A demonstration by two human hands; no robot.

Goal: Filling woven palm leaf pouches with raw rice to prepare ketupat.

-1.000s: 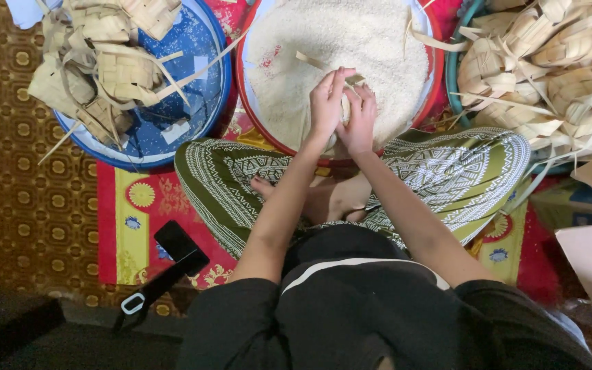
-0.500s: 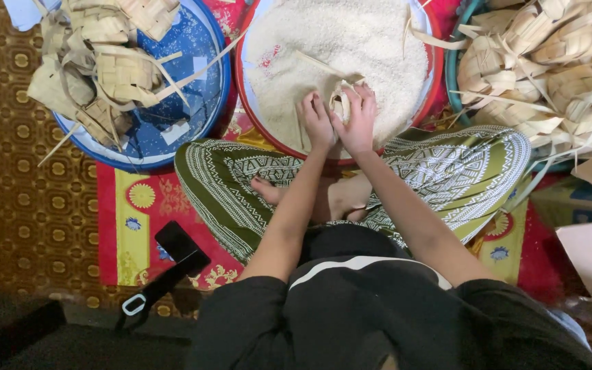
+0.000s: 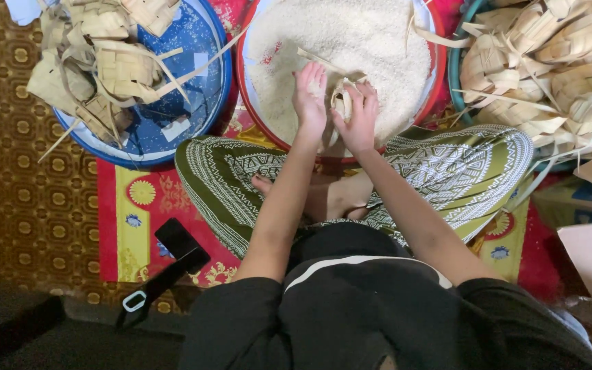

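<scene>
1. Over the red-rimmed basin [image 3: 440, 62] of white rice [image 3: 351, 41], both your hands have drawn in close since a second ago, and the woven palm-leaf pouch [image 3: 342, 103] now sits between them at the near edge of the rice.
2. Your left hand [image 3: 310, 99] has turned from lying flat over the rice to standing beside the pouch, fingers loosely curved and palm toward it; whether it cups any rice, you cannot tell from here.
3. Your right hand [image 3: 360, 116] is curled around the pouch and holds it upright, the fingers wrapped over its far side.
4. That shift reads as scooping giving way to filling: the pouch looks steadied for grain to go in.
5. The rice is fine, dry and heaped, with a loose leaf strip [image 3: 316, 60] lying across it.
6. The pouches are pale, stiff, diamond-plaited leaf with long trailing ends: some flat in the blue basin [image 3: 203, 103] at left, many plump ones piled in the teal tub [image 3: 455, 75] at right.
</scene>
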